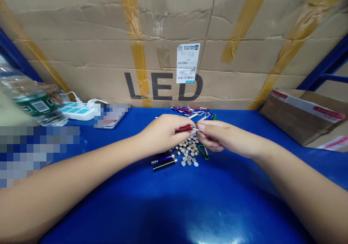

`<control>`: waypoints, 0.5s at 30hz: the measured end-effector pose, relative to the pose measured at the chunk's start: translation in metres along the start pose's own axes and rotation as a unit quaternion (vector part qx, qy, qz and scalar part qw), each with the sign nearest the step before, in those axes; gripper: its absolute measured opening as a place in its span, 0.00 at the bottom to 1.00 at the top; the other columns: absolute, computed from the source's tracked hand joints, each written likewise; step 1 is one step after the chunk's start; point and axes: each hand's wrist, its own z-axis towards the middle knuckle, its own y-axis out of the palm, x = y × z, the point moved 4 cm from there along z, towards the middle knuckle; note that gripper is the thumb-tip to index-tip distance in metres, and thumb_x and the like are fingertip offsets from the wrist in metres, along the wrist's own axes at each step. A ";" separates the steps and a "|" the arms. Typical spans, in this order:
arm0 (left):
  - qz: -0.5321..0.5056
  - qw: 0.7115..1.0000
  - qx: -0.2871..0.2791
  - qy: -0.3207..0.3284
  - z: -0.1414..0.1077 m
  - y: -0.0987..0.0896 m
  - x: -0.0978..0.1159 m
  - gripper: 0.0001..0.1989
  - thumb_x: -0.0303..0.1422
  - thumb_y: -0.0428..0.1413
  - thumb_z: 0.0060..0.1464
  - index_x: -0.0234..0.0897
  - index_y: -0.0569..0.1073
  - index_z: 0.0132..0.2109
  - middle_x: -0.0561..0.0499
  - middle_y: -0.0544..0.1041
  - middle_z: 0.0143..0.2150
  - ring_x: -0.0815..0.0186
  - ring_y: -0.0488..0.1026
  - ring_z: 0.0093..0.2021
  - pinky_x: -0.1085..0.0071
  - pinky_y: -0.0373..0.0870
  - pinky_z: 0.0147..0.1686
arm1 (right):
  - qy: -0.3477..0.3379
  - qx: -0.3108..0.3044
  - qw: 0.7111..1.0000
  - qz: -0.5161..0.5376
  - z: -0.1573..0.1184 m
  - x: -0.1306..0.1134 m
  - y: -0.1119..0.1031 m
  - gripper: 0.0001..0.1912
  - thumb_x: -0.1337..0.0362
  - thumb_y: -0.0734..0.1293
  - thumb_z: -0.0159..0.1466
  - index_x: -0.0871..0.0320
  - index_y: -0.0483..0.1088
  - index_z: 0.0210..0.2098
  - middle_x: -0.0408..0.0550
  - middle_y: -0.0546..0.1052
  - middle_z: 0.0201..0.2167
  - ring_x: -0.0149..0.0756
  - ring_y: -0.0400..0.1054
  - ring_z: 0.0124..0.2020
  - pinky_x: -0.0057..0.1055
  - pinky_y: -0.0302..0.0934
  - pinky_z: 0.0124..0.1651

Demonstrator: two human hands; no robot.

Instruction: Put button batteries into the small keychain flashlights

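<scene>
Fingers (187, 123) of the person's left hand (161, 133) curl closed around a slim red metal tube (185, 129), while the fingertips (201, 126) of the right hand (223, 137) press together on its silver end. From my remote seat, I can't see exactly how the tube's end sits between them. The tube is at the middle of the blue bench (174, 204), held just above a loose pile of silver button cells (187, 151) at 6 o'clock from the grip. A green carabiner (203, 151) touches the pile's edge at 5 o'clock. At 7 o'clock, a purple tube (163, 159) and a black tube (165, 164) lie side by side, apart from a larger tangle of slim tubes and key rings (190, 110) at 12 o'clock. I judge that most tubes sit in that tangle, with only three out of it, counting the one in hand. A water bottle (29, 99) and a power strip (77, 110) stand at 10 o'clock, and an opened cardboard carton (301, 117) lies at 2 o'clock.
</scene>
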 end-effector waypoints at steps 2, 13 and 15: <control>-0.023 1.000 0.000 0.000 0.000 -0.001 0.002 0.08 0.29 0.52 0.58 0.36 0.75 0.41 0.54 0.78 0.36 0.70 0.73 0.36 0.76 0.65 0.36 | -0.006 -0.010 1.000 0.007 -0.001 0.000 -0.001 0.23 0.54 0.52 0.70 0.57 0.54 0.21 0.38 0.56 0.16 0.25 0.48 0.18 0.26 0.47 0.21; 0.132 0.991 0.000 0.003 0.000 -0.005 -0.001 0.09 0.31 0.50 0.60 0.37 0.75 0.42 0.51 0.78 0.41 0.63 0.74 0.42 0.71 0.66 0.38 | -0.040 0.138 0.970 -0.194 0.000 -0.004 -0.010 0.14 0.54 0.58 0.68 0.57 0.62 0.33 0.40 0.65 0.25 0.28 0.58 0.25 0.27 0.55 0.28; 0.154 0.988 0.000 -0.001 0.000 -0.006 -0.003 0.08 0.31 0.50 0.60 0.37 0.75 0.42 0.52 0.78 0.41 0.63 0.74 0.41 0.71 0.66 0.38 | -0.060 0.175 0.954 -0.237 0.000 -0.005 -0.011 0.09 0.56 0.61 0.66 0.56 0.63 0.38 0.41 0.68 0.28 0.30 0.61 0.27 0.28 0.56 0.29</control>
